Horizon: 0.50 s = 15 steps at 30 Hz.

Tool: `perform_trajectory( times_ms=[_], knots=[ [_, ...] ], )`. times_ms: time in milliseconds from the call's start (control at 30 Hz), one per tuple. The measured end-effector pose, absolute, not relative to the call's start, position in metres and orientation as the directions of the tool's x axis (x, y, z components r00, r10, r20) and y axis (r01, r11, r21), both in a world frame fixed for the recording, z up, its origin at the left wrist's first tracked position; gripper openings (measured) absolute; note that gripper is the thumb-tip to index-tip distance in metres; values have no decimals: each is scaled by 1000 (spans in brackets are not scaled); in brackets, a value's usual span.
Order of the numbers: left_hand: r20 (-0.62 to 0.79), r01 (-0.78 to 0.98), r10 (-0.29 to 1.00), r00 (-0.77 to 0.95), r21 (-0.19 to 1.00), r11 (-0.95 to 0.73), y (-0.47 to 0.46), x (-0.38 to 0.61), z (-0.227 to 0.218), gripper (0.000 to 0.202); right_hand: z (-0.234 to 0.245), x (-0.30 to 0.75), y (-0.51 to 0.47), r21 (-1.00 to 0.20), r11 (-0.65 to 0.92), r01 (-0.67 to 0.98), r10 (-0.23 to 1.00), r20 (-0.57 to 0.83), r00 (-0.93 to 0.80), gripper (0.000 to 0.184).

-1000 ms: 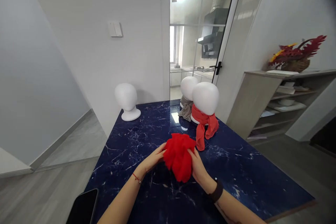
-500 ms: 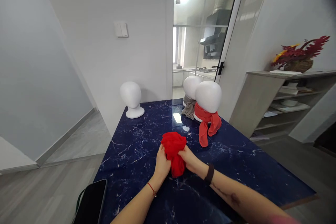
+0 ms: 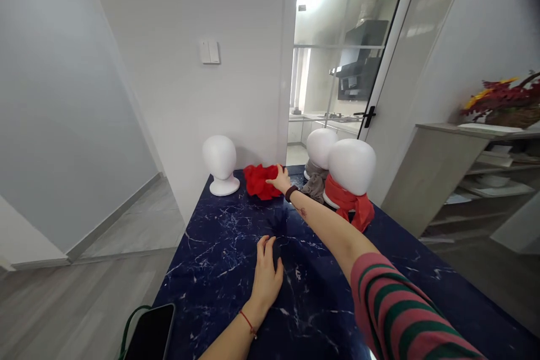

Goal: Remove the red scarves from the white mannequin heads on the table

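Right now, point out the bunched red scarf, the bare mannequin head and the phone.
bunched red scarf [image 3: 259, 181], head view, middle of the bundle
bare mannequin head [image 3: 219, 157], head view, crown
phone [image 3: 152, 331], head view, dark screen

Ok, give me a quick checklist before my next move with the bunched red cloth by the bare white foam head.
1. Right hand on the bunched red cloth: ok, fingers at its right edge.
2. Firm grasp on it: cannot tell, fingers partly hidden.
3. Cloth close to the bare white foam mannequin head: ok, just to its right.
4. Left hand free: ok, flat on the dark blue marble-patterned table.
5. Right arm apart from the white foam head wearing a red scarf: ok, passes to its left.
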<state>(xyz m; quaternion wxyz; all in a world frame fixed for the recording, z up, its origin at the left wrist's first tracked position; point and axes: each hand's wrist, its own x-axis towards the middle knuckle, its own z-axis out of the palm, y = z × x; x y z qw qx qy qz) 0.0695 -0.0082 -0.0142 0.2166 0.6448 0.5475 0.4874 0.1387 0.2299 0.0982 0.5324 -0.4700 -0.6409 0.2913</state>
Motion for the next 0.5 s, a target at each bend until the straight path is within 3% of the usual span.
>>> perform_trajectory(
  times_ms=[100, 167, 233, 333, 433, 500],
  knots=[
    [382, 480, 923, -57, 821, -310, -7, 70, -14, 42, 63, 157, 201, -754, 512, 412, 855, 496, -155, 55],
    [376, 469, 926, -39, 825, -316, -6, 70, -14, 40, 40, 180, 169, -676, 620, 397, 784, 553, -283, 45],
    [365, 463, 931, -17, 828, -316, -5, 70, -14, 36, 23, 212, 137, -657, 647, 388, 762, 571, -305, 37],
    [347, 465, 938, 11, 829, -312, -4, 70, -14, 30, 12, 272, 110, -651, 583, 485, 770, 634, -75, 35],
    [344, 482, 939, 15, 820, -308, -3, 70, -12, 24, 13, 332, 119, -689, 376, 619, 683, 658, 318, 51],
    [342, 493, 940, 7, 816, -300, -2, 70, -11, 22, 14, 364, 138, -731, 240, 638, 652, 609, 452, 65]
  ],
)
